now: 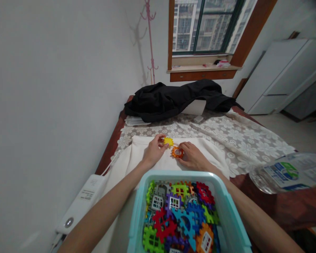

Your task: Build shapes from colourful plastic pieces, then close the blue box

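Over the white cloth (144, 149), my left hand (156, 149) pinches a yellow toothed building block (168, 141) at its left edge. Just to the right and a little nearer, my right hand (191, 154) is closed on an orange toothed block (177, 152) with a white window-shaped inset. The two blocks are close together; whether their edges touch I cannot tell. Between my forearms stands a light blue plastic bin (136, 218), filled with loose toothed blocks in several colours, among them a red block (163, 224) and a blue block (185, 221).
A large clear plastic bottle (287, 174) lies at the right. On the left sits a white power box (81, 200) with a cable. Black clothing (168, 100) is heaped at the table's far end, over a white box (195, 107). A floral tablecloth (247, 140) covers the table.
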The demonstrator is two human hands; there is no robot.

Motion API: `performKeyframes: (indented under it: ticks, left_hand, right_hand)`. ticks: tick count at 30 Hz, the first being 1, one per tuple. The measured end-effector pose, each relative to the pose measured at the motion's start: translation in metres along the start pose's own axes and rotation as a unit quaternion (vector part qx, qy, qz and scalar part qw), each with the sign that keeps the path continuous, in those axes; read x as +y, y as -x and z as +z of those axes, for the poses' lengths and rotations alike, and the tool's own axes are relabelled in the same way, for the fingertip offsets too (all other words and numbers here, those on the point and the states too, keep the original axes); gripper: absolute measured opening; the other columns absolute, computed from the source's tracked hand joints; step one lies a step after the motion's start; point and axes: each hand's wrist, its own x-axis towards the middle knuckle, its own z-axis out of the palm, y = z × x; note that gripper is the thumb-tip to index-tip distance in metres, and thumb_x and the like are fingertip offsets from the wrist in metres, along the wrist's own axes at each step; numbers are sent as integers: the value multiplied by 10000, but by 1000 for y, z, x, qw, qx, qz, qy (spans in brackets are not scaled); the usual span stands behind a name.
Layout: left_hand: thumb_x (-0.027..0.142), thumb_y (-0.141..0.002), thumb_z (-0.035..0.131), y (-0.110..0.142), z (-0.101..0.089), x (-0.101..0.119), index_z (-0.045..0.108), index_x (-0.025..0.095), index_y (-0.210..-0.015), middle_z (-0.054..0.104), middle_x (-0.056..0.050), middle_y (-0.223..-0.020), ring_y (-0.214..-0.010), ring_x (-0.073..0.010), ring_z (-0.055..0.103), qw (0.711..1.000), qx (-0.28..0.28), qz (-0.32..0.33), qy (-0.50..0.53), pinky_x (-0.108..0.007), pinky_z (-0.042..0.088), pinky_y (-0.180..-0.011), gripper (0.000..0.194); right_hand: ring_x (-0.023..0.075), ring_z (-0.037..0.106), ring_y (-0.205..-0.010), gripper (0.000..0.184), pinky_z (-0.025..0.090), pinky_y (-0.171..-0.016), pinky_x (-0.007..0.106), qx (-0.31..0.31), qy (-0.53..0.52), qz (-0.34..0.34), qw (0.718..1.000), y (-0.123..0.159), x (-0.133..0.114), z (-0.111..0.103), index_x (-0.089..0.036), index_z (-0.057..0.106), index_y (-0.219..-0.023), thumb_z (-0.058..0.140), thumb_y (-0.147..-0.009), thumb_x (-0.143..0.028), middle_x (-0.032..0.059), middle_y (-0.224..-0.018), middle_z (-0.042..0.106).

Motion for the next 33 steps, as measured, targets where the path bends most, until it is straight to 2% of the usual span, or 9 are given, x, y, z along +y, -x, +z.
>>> performKeyframes:
  ticks: [3,10,16,19,25,30,33]
  left_hand:
    - [220,-890,735,0,0,2,630,226,-1253,735,-83,-1226,-967,-197,727,1000,1,-1,5,-355,620,-855,378]
    - [202,-864,746,0,-1,2,673,222,-1222,751,-63,-1084,-944,-201,730,1000,-16,3,11,-350,614,-844,366]
    - [181,-858,730,1,-2,2,675,210,-1233,752,-62,-1064,-953,-198,724,999,-33,12,16,-341,606,-845,380]
    - [160,-850,725,2,1,2,667,194,-1241,750,-75,-1089,-952,-197,726,997,-71,17,37,-336,613,-831,397]
    - [98,-795,737,5,4,1,636,192,-1273,743,-103,-1210,-983,-208,739,983,-165,36,74,-339,621,-814,497]
    - [88,-790,755,7,2,4,601,202,-1309,707,-128,-1336,-1095,-235,740,977,-191,51,80,-401,620,-939,554]
    - [69,-787,748,7,3,4,584,202,-1310,705,-123,-1328,-1061,-220,748,976,-192,37,94,-422,621,-965,563]
  right_hand:
    - [302,598,-954,191,513,-865,460,3,-7,3,1000,0,1,1,-229,572,-1037,687,-944,-348,104,-1018,664]
    - [298,611,-974,209,521,-874,453,11,-33,2,999,1,5,3,-236,580,-1055,708,-907,-308,102,-1046,682]
    - [281,650,-1060,245,556,-907,450,98,-125,19,987,3,10,5,-265,553,-1077,685,-871,-263,90,-1167,684]
    - [296,653,-1125,247,563,-936,478,129,-144,18,981,3,14,8,-265,555,-1078,692,-874,-288,102,-1215,681]
    - [314,641,-1179,297,559,-994,513,100,-119,-2,988,3,14,11,-275,564,-1128,698,-863,-260,110,-1241,680]
    - [323,639,-1184,297,558,-1004,509,80,-94,-5,992,4,15,12,-269,579,-1154,693,-881,-246,116,-1246,681]
    - [325,636,-1195,303,555,-1013,507,72,-92,-9,993,4,16,13,-259,586,-1171,693,-887,-248,121,-1256,682]
